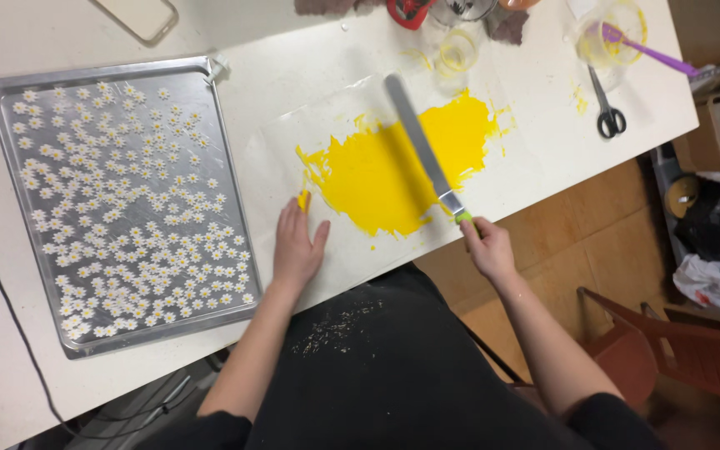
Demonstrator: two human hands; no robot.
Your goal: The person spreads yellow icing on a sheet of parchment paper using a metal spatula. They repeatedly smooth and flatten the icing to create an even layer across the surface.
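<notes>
The white desk (pixel 535 75) carries everything, and the biggest thing on it is the metal baking tray (pixel 2 192) at the left, its floor scattered thickly with small white daisy shapes with yellow centres (pixel 127 217).

Next to it lies a clear sheet (pixel 293 158) with a broad patch of yellow icing (pixel 377 175) spread over its middle. The patch looks thin and fairly even in the centre, but its edges are ragged and much of the sheet is bare, so the spreading seems partly done.

The long palette knife (pixel 422 150) lies slantwise across the patch, its blade on the yellow. The right hand (pixel 489 248) has its grip closed around the green handle at the desk's near edge. The left hand (pixel 297 246) rests flat and open on the sheet just left of the icing, holding nothing, with yellow on a fingertip.

At the far edge a clear tub (pixel 597 52), smeared yellow inside, holds a purple spatula (pixel 652 52); a small empty glass jar (pixel 458 52) stands nearby. Black scissors (pixel 608 112) lie beside the tub.
</notes>
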